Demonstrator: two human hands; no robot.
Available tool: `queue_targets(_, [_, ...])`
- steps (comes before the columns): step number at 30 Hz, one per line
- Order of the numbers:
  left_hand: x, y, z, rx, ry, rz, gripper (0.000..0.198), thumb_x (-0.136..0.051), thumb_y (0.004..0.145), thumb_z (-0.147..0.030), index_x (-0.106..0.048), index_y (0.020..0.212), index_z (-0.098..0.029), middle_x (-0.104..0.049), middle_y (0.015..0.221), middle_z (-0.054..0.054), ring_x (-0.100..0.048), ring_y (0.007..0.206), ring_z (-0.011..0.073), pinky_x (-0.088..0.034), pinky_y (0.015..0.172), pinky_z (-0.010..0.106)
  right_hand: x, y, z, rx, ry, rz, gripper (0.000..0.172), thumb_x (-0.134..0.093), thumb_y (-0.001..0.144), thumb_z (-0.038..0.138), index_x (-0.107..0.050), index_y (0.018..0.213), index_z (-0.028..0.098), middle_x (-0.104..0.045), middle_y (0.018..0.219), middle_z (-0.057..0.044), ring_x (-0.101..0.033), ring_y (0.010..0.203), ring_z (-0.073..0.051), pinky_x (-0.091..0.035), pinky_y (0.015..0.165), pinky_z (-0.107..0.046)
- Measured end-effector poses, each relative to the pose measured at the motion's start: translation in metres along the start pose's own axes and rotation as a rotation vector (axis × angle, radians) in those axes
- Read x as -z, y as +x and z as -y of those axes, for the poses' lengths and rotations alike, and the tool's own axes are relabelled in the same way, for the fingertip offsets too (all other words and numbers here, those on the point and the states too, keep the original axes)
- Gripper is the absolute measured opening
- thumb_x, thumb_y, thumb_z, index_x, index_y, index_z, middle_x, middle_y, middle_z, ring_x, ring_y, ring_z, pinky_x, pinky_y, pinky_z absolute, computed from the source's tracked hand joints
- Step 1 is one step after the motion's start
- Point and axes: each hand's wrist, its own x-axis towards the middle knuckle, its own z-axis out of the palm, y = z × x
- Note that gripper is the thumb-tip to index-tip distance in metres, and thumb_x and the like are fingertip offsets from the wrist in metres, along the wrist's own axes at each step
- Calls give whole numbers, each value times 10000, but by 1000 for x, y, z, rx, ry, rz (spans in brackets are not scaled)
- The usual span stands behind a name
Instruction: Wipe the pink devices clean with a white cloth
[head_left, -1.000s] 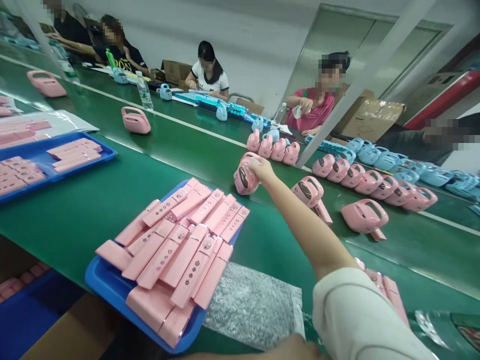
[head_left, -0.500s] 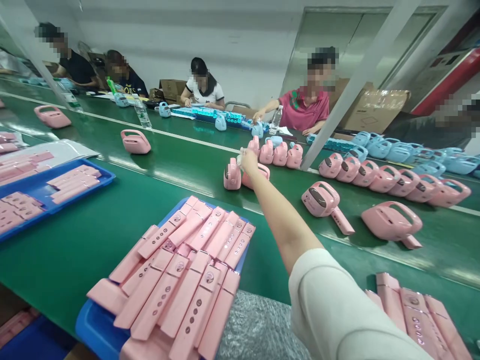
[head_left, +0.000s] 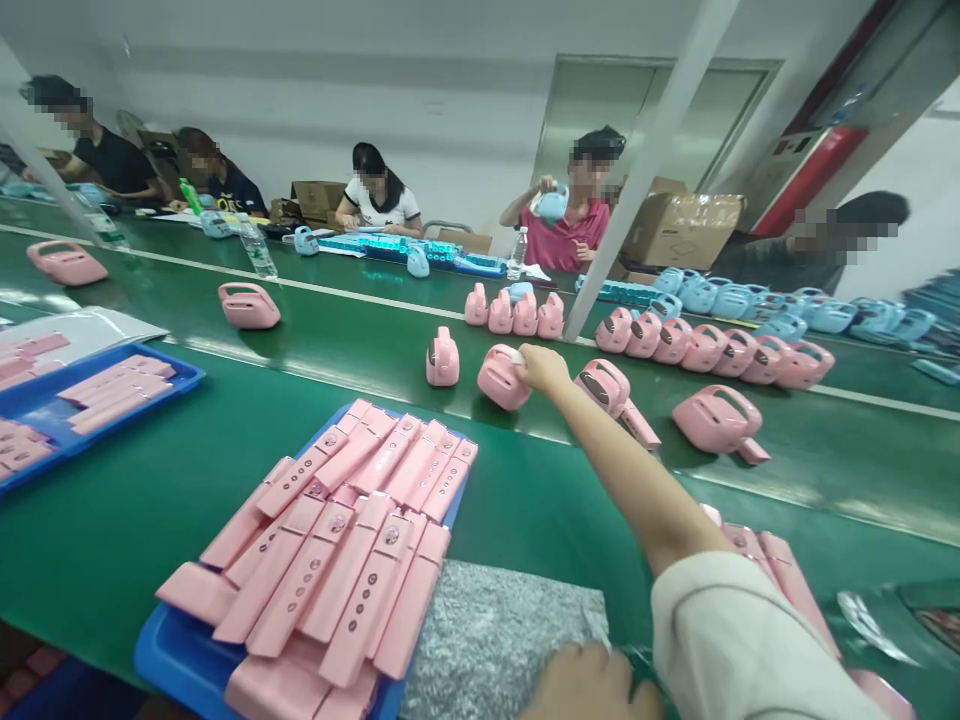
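My right hand (head_left: 544,370) reaches out over the green bench with its fingers closed at the handle of a pink handled housing (head_left: 504,380). Something white covers a fingertip there. Just left of it stands another pink housing (head_left: 442,358) with a dark front window. To the right, partly behind my forearm, sits a pink housing with a stick-shaped piece (head_left: 641,425) at its base. At the bottom edge, my left hand (head_left: 592,685) is over a grey foam sheet (head_left: 510,610); its fingers curl out of sight and the frame cuts it off.
A blue tray (head_left: 176,650) is heaped with pink stick-shaped pieces (head_left: 352,560). More such pieces lie in a second blue tray (head_left: 196,378) at left and beside my right sleeve. Rows of pink housings (head_left: 705,348) line the bench near a post (head_left: 645,170). Co-workers sit opposite with blue housings.
My right hand has come back from the far row to the nearer pink housing, which is now tilted in its grasp. My left hand has entered view. A co-worker has raised a blue housing.
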Motion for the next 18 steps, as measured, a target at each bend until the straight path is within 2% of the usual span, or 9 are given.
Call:
queue_targets(2, [30, -13, -4, -95, -32, -381, 250, -570, 794, -259, -646, 1016, -174, -686, 964, 146, -674, 864, 289, -569, 630, 383, 17, -35, -11, 50, 0, 15, 195, -552, 918, 307, -633, 979, 140, -662, 990, -80, -622, 921, -193, -491, 807, -342])
queue_targets(3, [46, -20, -4, -75, -60, -568, 369, -557, 802, -237, -589, 1163, -168, -638, 1145, 176, -638, 1034, 311, -578, 775, 426, 23, -56, -15, 89, 8, 29, 155, -562, 892, 272, -639, 933, 143, -672, 949, -83, -624, 895, -199, -472, 769, -317])
queue_targets(5, [72, -31, 0, -15, -112, -820, 502, -524, 826, -177, -439, 1321, -166, -503, 1321, 193, -482, 1281, 311, -505, 985, 464, 30, -101, -21, 183, 35, 61, 96, -583, 831, 213, -642, 876, 152, -682, 886, -82, -623, 846, -204, -431, 709, -284])
queue_targets(7, [87, -34, 5, 59, -105, -994, 545, -519, 844, -145, -360, 1366, -153, -408, 1371, 205, -340, 1390, 311, -431, 1065, 489, 29, -147, -21, 278, 72, 87, 103, -592, 787, 181, -638, 875, 156, -681, 852, -73, -613, 800, -191, -408, 679, -268])
queue_targets(10, [92, -30, 15, 170, -97, -1065, 544, -545, 859, -172, -354, 1368, -146, -395, 1375, 211, -314, 1400, 339, -396, 1077, 534, 18, -207, -14, 413, 132, 116, 136, -603, 751, 178, -629, 884, 164, -668, 815, -59, -595, 762, -176, -404, 661, -255])
queue_targets(12, [89, -26, 19, 167, -137, -1016, 514, -566, 857, -204, -394, 1341, -169, -503, 1284, 174, -483, 1271, 304, -461, 1016, 492, 15, -236, -11, 474, 167, 124, 177, -632, 728, 192, -624, 903, 168, -664, 817, -57, -588, 760, -177, -406, 653, -255])
queue_targets(14, [88, -24, 23, 127, -204, -954, 510, -613, 841, -253, -432, 1312, -184, -611, 1106, 106, -624, 1027, 229, -536, 896, 391, 20, -256, -15, 497, 194, 111, 239, -661, 750, 263, -621, 963, 163, -670, 858, -72, -597, 798, -194, -415, 665, -267])
queue_targets(16, [89, -23, 24, 97, -257, -927, 495, -660, 822, -306, -483, 1267, -182, -644, 922, 41, -647, 824, 171, -554, 779, 309, 32, -271, -26, 444, 195, 104, 332, -671, 792, 391, -615, 1025, 161, -681, 930, -94, -617, 870, -220, -430, 708, -285])
queue_targets(18, [91, -23, 25, 99, -268, -927, 414, -669, 823, -344, -554, 1186, -183, -633, 805, 2, -632, 730, 145, -544, 732, 279, 44, -286, -43, 223, 112, 158, 407, -618, 845, 493, -596, 1101, 176, -692, 978, -96, -638, 923, -236, -439, 736, -294])
